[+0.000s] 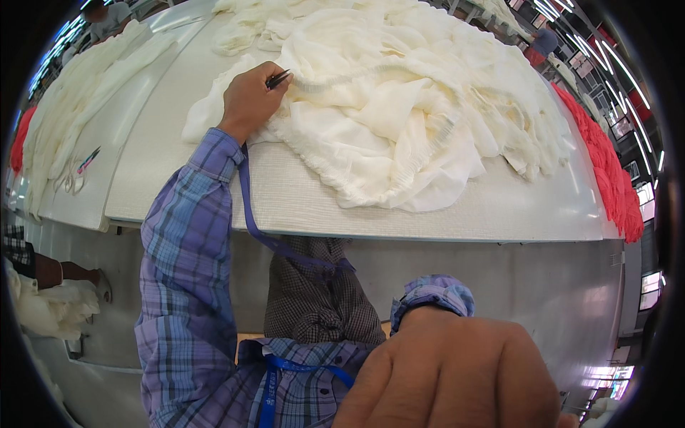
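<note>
Cream fabric [399,107] heaped mid-table [300,200], left hand [250,100] pinching dark tool [278,78] at ruffled edge, right hand [457,378] knuckles curled.

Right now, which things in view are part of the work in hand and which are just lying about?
In hand:
- left hand, on the cloth's edge
- dark tool, pinched in that hand
- cream cloth, heaped on the white table

Lying about:
- pen on the next table
- cream strips beside it
- red fabric along the right edge
- right hand, close to the camera, not visibly holding anything
</note>
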